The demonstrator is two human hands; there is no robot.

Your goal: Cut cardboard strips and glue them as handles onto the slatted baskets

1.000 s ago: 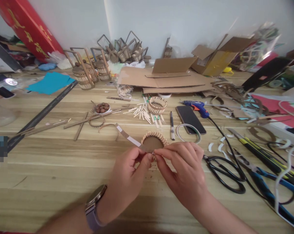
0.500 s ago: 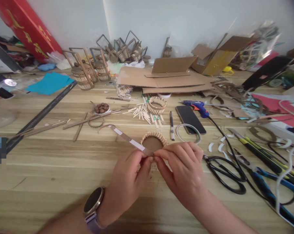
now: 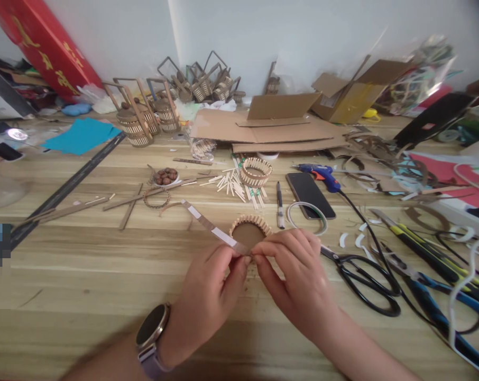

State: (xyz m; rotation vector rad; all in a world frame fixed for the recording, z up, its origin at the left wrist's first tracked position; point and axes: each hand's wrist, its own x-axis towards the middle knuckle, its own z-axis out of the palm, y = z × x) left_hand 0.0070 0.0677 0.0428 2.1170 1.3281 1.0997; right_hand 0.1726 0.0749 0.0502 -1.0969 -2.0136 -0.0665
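Observation:
A narrow brown strip (image 3: 205, 224) with white tape patches on it slants up and left from my fingers. Its lower end is pinched between thumb and finger of my left hand (image 3: 211, 296). My right hand (image 3: 297, 272) pinches the same end, its fingertips touching those of the left. Just beyond the hands sits a round brown base ringed with short wooden sticks (image 3: 250, 228), partly covered by my fingers. A second ring of sticks (image 3: 256, 172) stands farther back beside loose wooden sticks (image 3: 232, 184).
Black-handled scissors (image 3: 368, 280), pliers (image 3: 425, 296) and a yellow-black cutter (image 3: 425, 248) lie at the right. A blue glue gun (image 3: 322, 173), phone (image 3: 311, 194), pen (image 3: 279, 205) and tape roll (image 3: 307, 217) lie beyond. Small baskets (image 3: 133, 124) and cardboard (image 3: 263, 129) stand at the back.
The fingers of my right hand have curled in slightly, showing more of the scissors. The strip's far end has shifted a little to the right and up.

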